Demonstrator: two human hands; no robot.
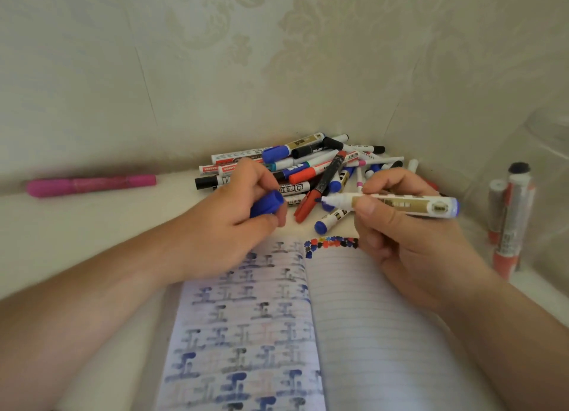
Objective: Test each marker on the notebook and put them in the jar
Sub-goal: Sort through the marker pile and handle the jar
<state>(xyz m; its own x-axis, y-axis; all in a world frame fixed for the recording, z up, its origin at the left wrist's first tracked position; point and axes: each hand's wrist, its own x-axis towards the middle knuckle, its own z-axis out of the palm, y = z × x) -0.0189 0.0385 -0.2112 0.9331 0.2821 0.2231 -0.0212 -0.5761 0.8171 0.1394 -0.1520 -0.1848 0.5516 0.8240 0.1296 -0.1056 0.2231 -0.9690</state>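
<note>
I hold the marker (391, 202) in my right hand (409, 235), fingers curled round the mid-barrel, tip bare and pointing to 9 o'clock. I judge it light, rigid and smooth; grip mid-barrel, clear of the wet tip. My left hand (234, 222) pinches the blue cap (267, 205), just left of the tip. The notebook (354, 318) lies open at 6 o'clock below both hands, colour dabs (331, 244) at the page top. The marker pile (308, 170) sits at 12 o'clock. The jar (551, 170), at 3 o'clock, already holds markers.
</note>
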